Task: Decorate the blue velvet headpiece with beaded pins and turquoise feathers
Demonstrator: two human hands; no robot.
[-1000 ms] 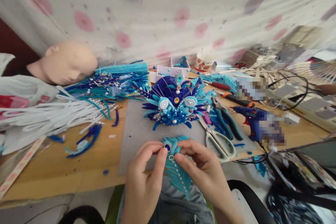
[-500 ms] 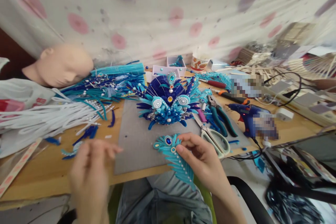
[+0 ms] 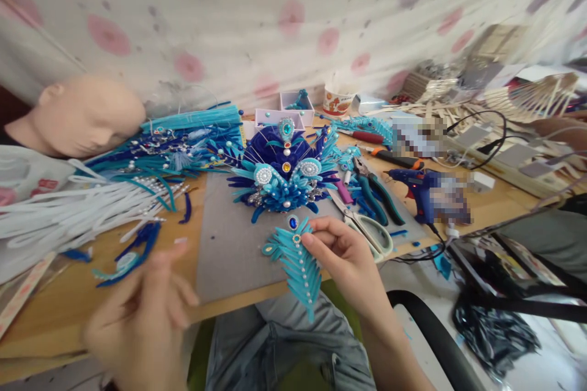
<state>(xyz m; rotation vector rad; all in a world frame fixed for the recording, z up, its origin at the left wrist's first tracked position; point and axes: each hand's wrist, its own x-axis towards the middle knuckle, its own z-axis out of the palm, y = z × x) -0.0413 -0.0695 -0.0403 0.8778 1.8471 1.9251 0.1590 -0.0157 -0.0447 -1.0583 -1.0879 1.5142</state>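
My right hand (image 3: 342, 253) pinches a turquoise feather-shaped ornament (image 3: 302, 269) near its upper end, over the table's front edge. Pearls run down the ornament's middle, and a blue oval gem tops it. My left hand (image 3: 142, 317) hangs over the front left of the table, smeared by motion; whether it holds anything cannot be made out. Beyond it lies a small blue and turquoise curled piece (image 3: 126, 264). A blue crown-like headpiece (image 3: 285, 174) with pearl discs and gems stands upright on a grey mat (image 3: 224, 263), just behind the ornament.
Right of the headpiece lie scissors (image 3: 373, 233), pliers (image 3: 376, 195) and a blue glue gun (image 3: 417, 189) with its cord. At left are white cords (image 3: 92, 214) and a mannequin head (image 3: 87, 116). Small boxes (image 3: 279, 117) and a paper cup (image 3: 339, 99) stand at the back.
My left hand has moved lower and to the left. The feather-shaped ornament has turned in my right hand, so it hangs straighter. The whole view has shifted slightly.
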